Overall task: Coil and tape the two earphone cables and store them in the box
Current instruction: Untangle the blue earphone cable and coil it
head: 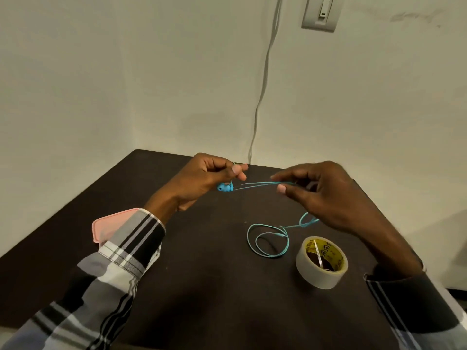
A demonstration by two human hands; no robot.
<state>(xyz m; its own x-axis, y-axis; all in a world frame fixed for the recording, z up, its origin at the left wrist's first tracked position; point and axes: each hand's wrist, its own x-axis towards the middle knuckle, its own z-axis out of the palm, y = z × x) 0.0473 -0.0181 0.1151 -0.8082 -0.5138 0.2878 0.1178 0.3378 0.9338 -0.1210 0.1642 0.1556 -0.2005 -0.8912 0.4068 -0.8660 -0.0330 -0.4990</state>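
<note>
A blue earphone cable (260,184) stretches between my two hands above the dark table (202,286). My left hand (206,176) pinches the cable near its blue earbuds (224,187), which hang just below the fingers. My right hand (326,195) pinches the cable's other stretch between thumb and forefinger. The rest of the cable lies in loose loops (267,242) on the table below my right hand. A roll of tape (321,261) stands right of those loops. A pink box (111,227) lies at the left, partly hidden by my left sleeve. I see only one earphone cable.
A grey wire (262,79) runs down the wall behind the table's far edge. A wall switch (321,12) sits at the upper right. The table's far corner lies close behind my left hand.
</note>
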